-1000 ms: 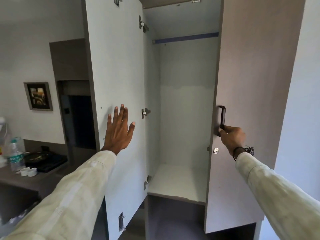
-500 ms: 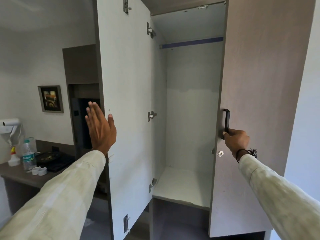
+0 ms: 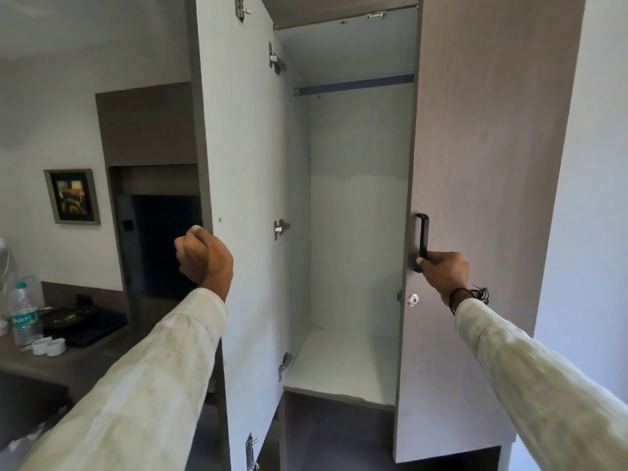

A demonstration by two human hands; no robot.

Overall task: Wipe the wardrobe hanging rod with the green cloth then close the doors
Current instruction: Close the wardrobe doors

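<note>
The wardrobe stands open, its bluish hanging rod (image 3: pixel 353 85) running across the top of the bare white interior. The left door (image 3: pixel 244 198) is swung out towards me, showing its white inner face. My left hand (image 3: pixel 204 260) is curled on that door's outer edge at mid height. The right door (image 3: pixel 475 147) is partly closed, wood-grain side facing me. My right hand (image 3: pixel 441 271) grips the lower end of its black handle (image 3: pixel 423 236). No green cloth is in view.
A desk (image 3: pixel 85 365) at the left holds a water bottle (image 3: pixel 23 317), small white caps (image 3: pixel 49 346) and a dark tray (image 3: pixel 81 321). A framed picture (image 3: pixel 72 197) hangs on the wall beside a dark niche (image 3: pixel 163 243). A white wall (image 3: pixel 594 198) borders the wardrobe on the right.
My left hand left the door's inner face, moved left to its outer edge and curled shut there. The right hand kept its hold on the handle.
</note>
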